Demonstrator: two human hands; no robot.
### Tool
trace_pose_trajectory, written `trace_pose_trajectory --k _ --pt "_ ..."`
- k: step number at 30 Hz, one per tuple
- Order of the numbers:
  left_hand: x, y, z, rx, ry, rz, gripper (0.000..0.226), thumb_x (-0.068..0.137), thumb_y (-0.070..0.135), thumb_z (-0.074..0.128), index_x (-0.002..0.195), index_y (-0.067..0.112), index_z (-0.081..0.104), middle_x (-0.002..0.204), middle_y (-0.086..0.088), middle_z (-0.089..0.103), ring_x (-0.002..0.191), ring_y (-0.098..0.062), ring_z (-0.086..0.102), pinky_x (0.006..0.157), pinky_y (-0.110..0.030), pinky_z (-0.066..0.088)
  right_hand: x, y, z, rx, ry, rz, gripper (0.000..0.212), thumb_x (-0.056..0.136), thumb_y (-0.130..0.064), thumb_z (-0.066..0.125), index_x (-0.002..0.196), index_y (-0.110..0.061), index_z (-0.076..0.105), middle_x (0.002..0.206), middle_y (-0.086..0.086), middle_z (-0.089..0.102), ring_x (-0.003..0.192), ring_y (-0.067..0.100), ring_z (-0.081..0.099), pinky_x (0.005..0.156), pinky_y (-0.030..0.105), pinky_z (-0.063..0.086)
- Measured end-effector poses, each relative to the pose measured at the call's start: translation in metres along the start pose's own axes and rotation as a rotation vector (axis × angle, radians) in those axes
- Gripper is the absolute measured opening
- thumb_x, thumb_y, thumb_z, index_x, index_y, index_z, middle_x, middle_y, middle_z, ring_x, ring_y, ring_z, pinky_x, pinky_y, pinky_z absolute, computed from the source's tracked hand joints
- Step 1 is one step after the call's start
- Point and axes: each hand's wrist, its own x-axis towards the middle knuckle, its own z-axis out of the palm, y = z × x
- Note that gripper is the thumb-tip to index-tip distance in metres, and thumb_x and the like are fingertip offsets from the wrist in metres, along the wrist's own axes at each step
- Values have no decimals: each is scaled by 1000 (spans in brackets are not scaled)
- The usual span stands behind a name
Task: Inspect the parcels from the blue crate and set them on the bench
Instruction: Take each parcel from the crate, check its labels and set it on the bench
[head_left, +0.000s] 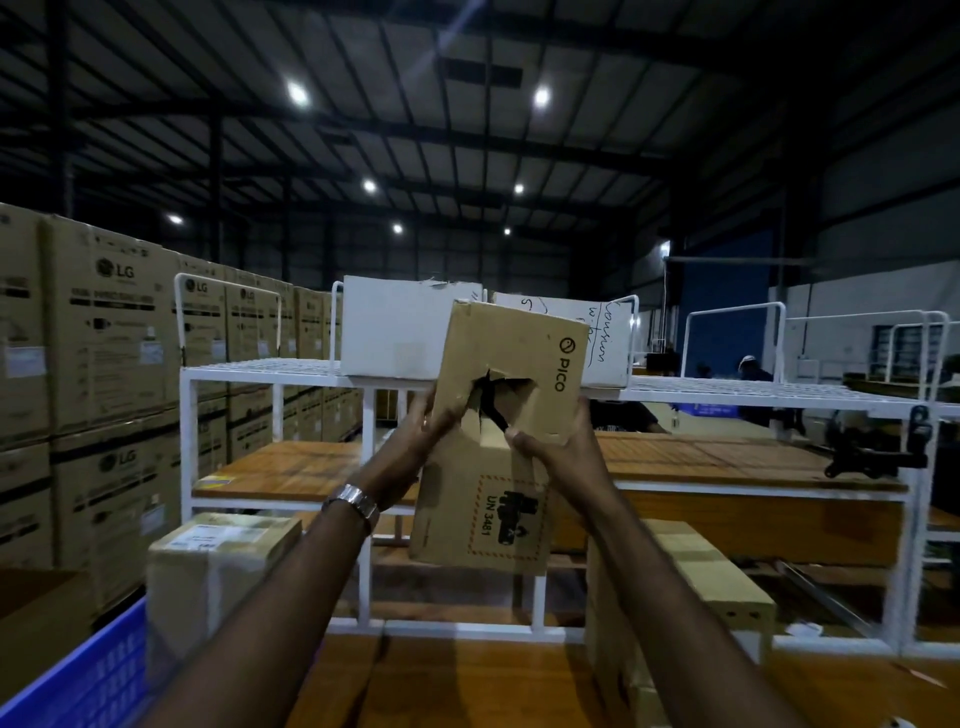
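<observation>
Both your hands are gripping the torn PICO parcel (498, 441), left hand (415, 431) on its left edge, right hand (561, 447) on the right, holding it up in front of the white rack, above the tabletop (467, 680). Blue crate (88, 670) sits lower left.

The PICO parcel (498, 441) hides the fingertips of the left hand (415, 441) behind its torn edge, and much of the right hand (561, 452) grip lies behind its side. The blue crate (88, 675) is cut off by the lower left edge. Small print on the stacked LG cartons (114, 332) is unreadable. People (753, 379) beyond the white rack (363, 374) are too dim to make out.
</observation>
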Motion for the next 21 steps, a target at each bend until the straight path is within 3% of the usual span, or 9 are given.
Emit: trace_pose_trajectory --k 3,6,8,10,12,15,16,18,21 --pt "-1 14 -6 -223 99 -86 108 71 102 28 137 26 66 136 -15 67 131 -41 57 109 -67 44 -8 10 -5 -42 -51 -45 94 81 -20 88 152 -36 29 139 -2 57 126 23 60 86 40 59" --pt "2 23 -14 -323 58 -93 91 89 90 18 144 31 60 137 -15 68 128 -40 62 106 -62 49 -17 24 -12 -132 -149 -132 102 78 -16 90 149 -48 25 145 -6 54 130 17 59 94 42 60" --pt "0 29 -14 -369 -9 -105 65 105 65 31 143 22 58 134 -15 70 115 -34 70 96 -48 57 -20 24 -16 -135 -245 -118 108 76 -12 91 144 -59 21 154 -4 46 137 19 52 90 30 60" --pt "0 28 -15 -348 -19 -126 51 105 44 48 142 10 58 130 -17 72 110 -32 69 99 -44 53 -19 19 -19 -70 -340 -11 111 69 -18 97 137 -64 21 157 -1 41 140 22 46 85 21 60" --pt "0 21 -18 -302 -63 -116 52 99 36 63 142 7 56 131 -18 71 116 -34 69 105 -46 50 -15 11 -20 85 -386 147 117 53 -48 101 141 -59 24 149 3 51 133 27 56 85 31 62" --pt "3 7 -23 -235 -130 -105 73 81 31 76 145 10 48 135 -20 68 114 -33 72 89 -41 63 -8 5 -21 260 -376 272 113 53 -85 81 149 -36 43 136 23 64 125 37 64 96 62 57" --pt "3 4 -23 -208 -132 -103 79 75 25 79 145 11 44 135 -21 67 111 -32 74 84 -40 64 -7 4 -20 279 -331 288 111 59 -84 78 149 -31 42 136 27 62 125 39 64 98 65 55" --pt "2 -1 -19 -144 -101 -92 90 69 18 84 148 15 39 139 -19 64 112 -31 73 87 -43 63 -2 2 -16 255 -208 285 108 68 -66 84 149 -29 23 138 21 63 124 37 65 98 60 56" --pt "0 -3 -2 -11 -37 -15 89 75 34 90 148 22 42 138 -9 67 117 -29 72 98 -54 58 5 0 -2 115 -133 228 109 77 -48 88 150 -30 9 136 7 64 118 25 66 103 54 53"
